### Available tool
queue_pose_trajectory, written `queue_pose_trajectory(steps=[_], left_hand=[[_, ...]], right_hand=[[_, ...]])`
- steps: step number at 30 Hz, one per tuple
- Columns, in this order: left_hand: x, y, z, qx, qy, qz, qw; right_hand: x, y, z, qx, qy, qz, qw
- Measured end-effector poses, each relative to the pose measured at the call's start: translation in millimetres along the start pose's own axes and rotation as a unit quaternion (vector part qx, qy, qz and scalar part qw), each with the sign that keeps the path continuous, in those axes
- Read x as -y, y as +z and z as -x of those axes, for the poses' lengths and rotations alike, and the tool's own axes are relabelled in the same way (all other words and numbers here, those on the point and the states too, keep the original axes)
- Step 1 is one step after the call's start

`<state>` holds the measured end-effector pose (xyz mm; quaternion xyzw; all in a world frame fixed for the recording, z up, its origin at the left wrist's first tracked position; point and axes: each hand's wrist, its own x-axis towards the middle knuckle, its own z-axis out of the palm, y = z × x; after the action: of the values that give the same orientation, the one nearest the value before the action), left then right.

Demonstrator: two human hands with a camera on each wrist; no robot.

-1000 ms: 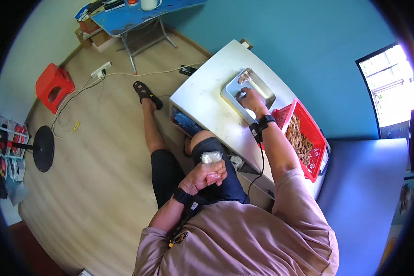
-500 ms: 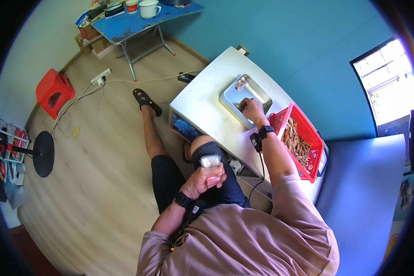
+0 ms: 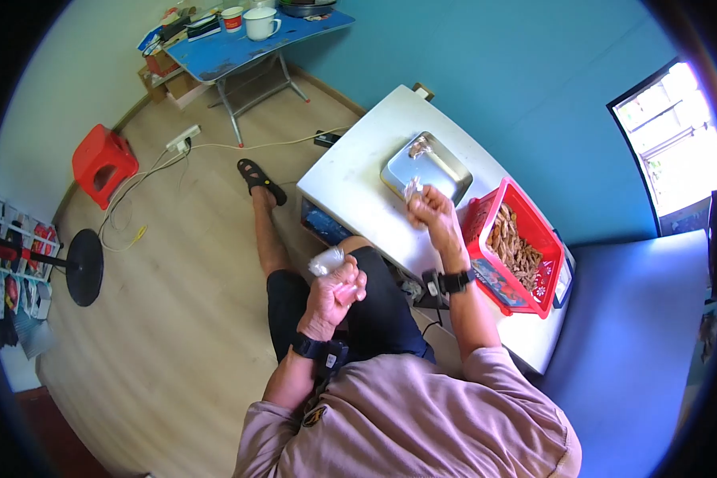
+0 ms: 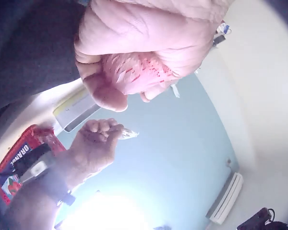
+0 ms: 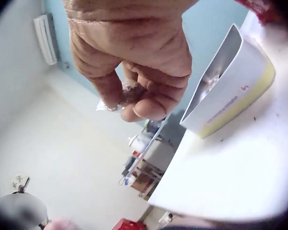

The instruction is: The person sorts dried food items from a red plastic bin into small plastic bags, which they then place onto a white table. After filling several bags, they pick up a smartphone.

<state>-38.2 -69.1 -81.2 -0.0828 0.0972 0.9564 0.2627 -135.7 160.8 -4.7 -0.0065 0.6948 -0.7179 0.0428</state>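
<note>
Now the clear-wrapped piece (image 3: 413,189) is lifted away from the tray (image 3: 438,169) at its one o'clock, pinched in the narrow grip of the right hand (image 3: 436,215), while a plastic bundle (image 3: 327,261) is held by the left hand (image 3: 331,304) at seven o'clock, so a pick-up seems made.

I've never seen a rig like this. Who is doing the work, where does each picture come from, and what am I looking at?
No robot here: a person works bare-handed. The head view looks forward and down from the person's head; each wrist view looks at that hand's work. On the white-topped table are a rectangular silver-coloured tray, holding shiny, clear-wrapped-looking pieces, and a red plastic basket of brown, finger-shaped pieces. The left hand grips a clear-and-pink plastic bundle; the right hand pinches a small brown piece in clear plastic.
</note>
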Motion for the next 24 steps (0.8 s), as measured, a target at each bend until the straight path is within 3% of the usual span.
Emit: queue_pose_trajectory(steps=[5,7,8,10,13,24], left_hand=[[-12,34,12,-0.036,0.037,-0.156,0.986],[-7,38,15,-0.05,0.03,-0.185,0.981],[-2,39,16,-0.058,0.021,-0.209,0.976],[5,44,23,-0.076,0.026,-0.227,0.971],[9,50,36,-0.109,0.028,-0.35,0.93],[23,50,45,-0.111,-0.009,-0.376,0.92]], right_hand=[[9,35,67,0.123,0.036,0.035,0.991],[5,37,86,0.168,0.105,0.033,0.98],[-7,38,93,0.175,0.087,0.01,0.981],[-14,38,103,0.182,0.083,0.084,0.976],[-20,36,114,0.2,0.1,0.08,0.972],[-39,24,136,0.209,0.132,-0.005,0.969]])
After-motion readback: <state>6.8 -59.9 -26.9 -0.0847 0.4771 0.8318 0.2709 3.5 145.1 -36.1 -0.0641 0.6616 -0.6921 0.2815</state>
